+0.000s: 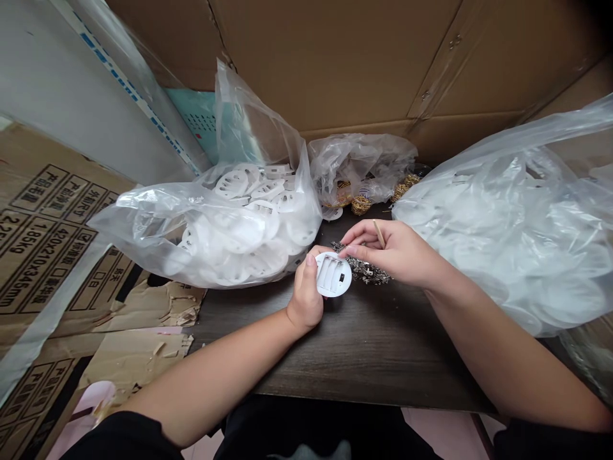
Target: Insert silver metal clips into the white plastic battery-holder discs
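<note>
My left hand point(307, 291) grips a round white plastic battery case point(334, 287) by its left edge, with the slotted side turned up. Parallel battery slots and a small black part show on it. Over the case's upper rim, the thumb and index finger of my right hand point(383, 250) are close together. A thin wooden stick point(378, 234) is tucked in that hand and points up. Whether the fingertips also pinch a small metal piece is too small to tell. Just behind, partly under my right hand, lies a heap of small metal contacts point(368, 271).
A clear plastic bag point(158, 207) of similar white cases stands at left, another bag point(517, 236) of white pieces at right. Behind are a crumpled bag point(364, 156) and gold-coloured wire coils point(361, 205). Cardboard point(345, 64) walls the back of the dark table point(373, 358).
</note>
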`<state>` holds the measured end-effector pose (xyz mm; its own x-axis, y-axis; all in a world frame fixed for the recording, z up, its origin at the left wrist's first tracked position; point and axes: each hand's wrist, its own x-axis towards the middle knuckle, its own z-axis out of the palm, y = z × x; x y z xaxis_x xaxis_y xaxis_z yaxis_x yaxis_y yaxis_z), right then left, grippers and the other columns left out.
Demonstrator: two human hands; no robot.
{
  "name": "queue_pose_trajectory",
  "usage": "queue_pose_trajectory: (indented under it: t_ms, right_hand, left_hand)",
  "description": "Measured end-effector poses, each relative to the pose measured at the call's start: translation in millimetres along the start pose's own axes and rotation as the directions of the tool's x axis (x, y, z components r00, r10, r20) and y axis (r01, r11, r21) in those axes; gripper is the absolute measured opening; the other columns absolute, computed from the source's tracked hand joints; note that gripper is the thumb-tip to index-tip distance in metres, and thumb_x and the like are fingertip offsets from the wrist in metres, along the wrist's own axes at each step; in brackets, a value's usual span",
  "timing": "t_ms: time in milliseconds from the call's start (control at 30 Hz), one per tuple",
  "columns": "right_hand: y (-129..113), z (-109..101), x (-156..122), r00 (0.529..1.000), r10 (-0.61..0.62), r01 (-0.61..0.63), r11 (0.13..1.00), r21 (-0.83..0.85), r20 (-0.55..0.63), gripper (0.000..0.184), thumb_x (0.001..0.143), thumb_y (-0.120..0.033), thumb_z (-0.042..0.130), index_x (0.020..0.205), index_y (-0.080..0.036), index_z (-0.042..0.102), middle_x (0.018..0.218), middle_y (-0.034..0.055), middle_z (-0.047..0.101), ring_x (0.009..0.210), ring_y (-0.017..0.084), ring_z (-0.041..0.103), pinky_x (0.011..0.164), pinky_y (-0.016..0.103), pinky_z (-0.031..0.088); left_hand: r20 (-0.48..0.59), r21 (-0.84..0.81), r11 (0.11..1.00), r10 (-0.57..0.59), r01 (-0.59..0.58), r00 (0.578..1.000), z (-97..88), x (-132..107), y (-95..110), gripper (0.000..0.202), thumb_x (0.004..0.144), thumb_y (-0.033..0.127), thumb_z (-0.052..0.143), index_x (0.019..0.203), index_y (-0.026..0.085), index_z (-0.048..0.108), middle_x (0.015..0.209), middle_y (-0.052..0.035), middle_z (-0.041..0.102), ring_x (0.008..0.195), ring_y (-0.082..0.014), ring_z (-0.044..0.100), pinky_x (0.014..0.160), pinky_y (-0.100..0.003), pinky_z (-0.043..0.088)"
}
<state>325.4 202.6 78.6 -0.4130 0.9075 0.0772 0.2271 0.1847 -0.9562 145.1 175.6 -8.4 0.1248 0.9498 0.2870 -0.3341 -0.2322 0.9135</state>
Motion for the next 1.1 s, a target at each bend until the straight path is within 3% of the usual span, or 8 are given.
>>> queue_pose_trajectory:
  t_ms: [100,167,267,333,600,867,1100]
  right_hand:
    - [-2.4,3.4,-3.0,0.994,-0.094,0.083,0.978,-0.189,-0.051,0.023,0.092,-0.039,0.071,0.100,-0.018,0.070,0.091,0.0053,0.076,0.083,0.018,0.071,0.072,0.029,0.052]
    - [-3.5,5.3,-4.5,0.975,-0.215,0.177,0.911,-0.372,-0.062,0.018,0.095,-0.036,0.068,0.098,-0.019,0.072,0.088,0.0032,0.074,0.076,0.015,0.067,0.068,0.028,0.049]
    - [-4.0,8.4,-6.4,0.920,-0.390,0.342,0.772,-0.535,0.025,0.011,0.097,-0.025,0.063,0.100,-0.019,0.072,0.095,0.0035,0.073,0.082,0.015,0.066,0.073,0.028,0.048]
    - [-4.0,11.3,-7.9,0.896,-0.436,0.403,0.713,-0.574,0.087,0.012,0.098,-0.020,0.060,0.102,-0.018,0.071,0.100,0.0048,0.073,0.089,0.016,0.067,0.078,0.028,0.049]
    - [-3.3,23.4,-12.1,0.908,-0.408,0.339,0.581,-0.740,0.096,0.025,0.105,-0.030,0.052,0.102,-0.017,0.072,0.106,0.0066,0.071,0.091,0.017,0.068,0.078,0.029,0.050]
    - [0.1,29.5,-14.1,0.887,-0.451,0.288,0.374,-0.882,0.098,0.031,0.107,-0.033,0.047,0.106,-0.019,0.074,0.101,0.0046,0.072,0.075,0.015,0.066,0.058,0.031,0.038]
    - [0.7,30.6,-14.5,0.850,-0.515,0.308,0.320,-0.896,0.109,0.025,0.105,-0.031,0.052,0.102,-0.019,0.074,0.094,0.0028,0.070,0.068,0.012,0.059,0.055,0.031,0.031]
  left_hand:
    - [0.020,0.022,0.999,0.026,-0.026,0.999,-0.6,-0.5,-0.7,0.059,0.107,0.063,0.025,0.103,0.017,0.062,0.084,-0.0057,0.059,0.072,-0.0166,0.050,0.067,-0.030,0.040]
    - [0.027,0.029,0.999,0.029,-0.030,0.999,-0.9,-0.8,-0.8,0.059,0.107,0.063,0.023,0.104,0.017,0.061,0.086,-0.0061,0.059,0.074,-0.0174,0.051,0.069,-0.030,0.041]
    - [0.019,0.048,0.998,0.051,-0.052,0.999,-0.9,-1.2,-1.0,0.060,0.107,0.063,0.022,0.103,0.018,0.061,0.086,-0.0064,0.059,0.076,-0.0182,0.051,0.071,-0.031,0.041]
    - [0.014,0.069,0.995,0.073,-0.074,0.997,-0.8,-1.3,-1.3,0.061,0.107,0.063,0.021,0.103,0.018,0.062,0.086,-0.0065,0.059,0.076,-0.0184,0.050,0.072,-0.031,0.040]
    - [0.025,0.088,0.992,0.088,-0.090,0.996,-0.4,-1.6,-3.2,0.060,0.107,0.062,0.021,0.104,0.017,0.060,0.092,-0.0077,0.059,0.083,-0.0195,0.053,0.078,-0.032,0.043]
    - [0.070,0.139,0.983,0.108,-0.117,0.992,-0.5,-2.0,0.4,0.061,0.108,0.060,0.018,0.105,0.016,0.060,0.088,-0.0068,0.057,0.079,-0.0183,0.051,0.074,-0.032,0.041]
    - [0.103,0.155,0.975,0.147,-0.162,0.984,-0.5,-2.3,2.5,0.059,0.109,0.057,0.018,0.102,0.016,0.060,0.085,-0.0058,0.056,0.076,-0.0171,0.050,0.076,-0.032,0.041]
